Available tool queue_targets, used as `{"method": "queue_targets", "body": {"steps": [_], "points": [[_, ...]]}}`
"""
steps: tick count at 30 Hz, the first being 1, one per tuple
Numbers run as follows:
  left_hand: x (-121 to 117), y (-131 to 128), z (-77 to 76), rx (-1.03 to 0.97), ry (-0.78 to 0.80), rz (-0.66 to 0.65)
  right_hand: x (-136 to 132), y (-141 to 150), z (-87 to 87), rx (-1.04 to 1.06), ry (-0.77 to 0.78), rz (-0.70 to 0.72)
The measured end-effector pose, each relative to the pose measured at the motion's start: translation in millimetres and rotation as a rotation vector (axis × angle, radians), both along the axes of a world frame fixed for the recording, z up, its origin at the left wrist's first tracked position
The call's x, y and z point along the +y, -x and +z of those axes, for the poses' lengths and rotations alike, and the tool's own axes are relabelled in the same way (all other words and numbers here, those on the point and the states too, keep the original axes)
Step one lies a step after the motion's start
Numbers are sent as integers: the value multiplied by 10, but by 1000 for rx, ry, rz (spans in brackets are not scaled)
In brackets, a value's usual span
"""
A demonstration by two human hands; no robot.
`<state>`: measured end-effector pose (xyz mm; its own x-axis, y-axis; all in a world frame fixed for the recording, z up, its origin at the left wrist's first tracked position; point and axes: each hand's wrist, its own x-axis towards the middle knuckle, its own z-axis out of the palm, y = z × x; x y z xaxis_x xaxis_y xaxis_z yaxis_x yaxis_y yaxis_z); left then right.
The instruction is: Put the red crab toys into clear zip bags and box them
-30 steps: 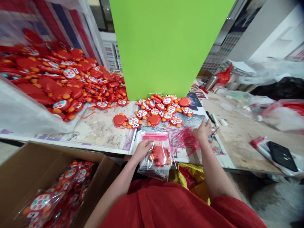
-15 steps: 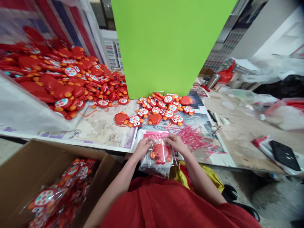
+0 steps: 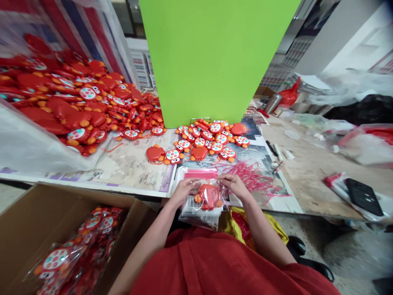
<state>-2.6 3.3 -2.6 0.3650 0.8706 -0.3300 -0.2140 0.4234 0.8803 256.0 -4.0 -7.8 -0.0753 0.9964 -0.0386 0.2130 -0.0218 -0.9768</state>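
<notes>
A red crab-shaped toy (image 3: 209,197) with orange claws lies back side up inside a clear plastic bag (image 3: 205,183) at the table's front edge. My left hand (image 3: 186,191) pinches the bag's upper left side, and my right hand (image 3: 233,184) grips its upper right side. Beneath it rests a stack of clear bags with pink strips (image 3: 199,173). Beyond my hands, several more crab toys (image 3: 217,147) are heaped, some showing white faces with coloured dots. Pink ties (image 3: 251,178) are spread to the right of my right hand.
A large pile of crab toys (image 3: 89,102) spills from a white sack at left. Bagged toys lie in a cardboard box (image 3: 27,213) below. A green board (image 3: 215,57) stands behind the heap. A black phone (image 3: 364,196) and a steel flask (image 3: 272,104) are at right.
My hands have moved slightly apart along the bag's upper edge, the right one outward. The bagged toy has stayed in about the same place.
</notes>
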Motion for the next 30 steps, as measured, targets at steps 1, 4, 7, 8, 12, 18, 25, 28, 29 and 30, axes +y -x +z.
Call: {"method": "queue_targets", "body": {"steps": [1,4,7,8,12,18,25,28,29,30], "points": [[-4,2,2,6,-4,4,10,-2,4,-12,-2,5],[-10,11,-2,19,-21,34,26,6,59,-23,-8,49],[-8,28,2,-2,-28,33,11,22,130,31,39,39],[-7,33,9,-10,-29,21,1,28,144,60,63,4],[-10,34,46,1,-52,7,-34,62,119,24,128,-3],[-33,-8,46,42,-46,51,-49,63,227,-145,-32,-14],[-38,-25,72,71,-33,26,138,146,993,-470,-525,-282],[-30,-35,37,75,-37,22,236,541,1177,-531,-619,-157],[-23,-40,18,78,-40,25,243,728,1222,-521,-650,-98],[-14,-47,-2,83,-47,29,232,933,1268,-491,-687,-30]]}}
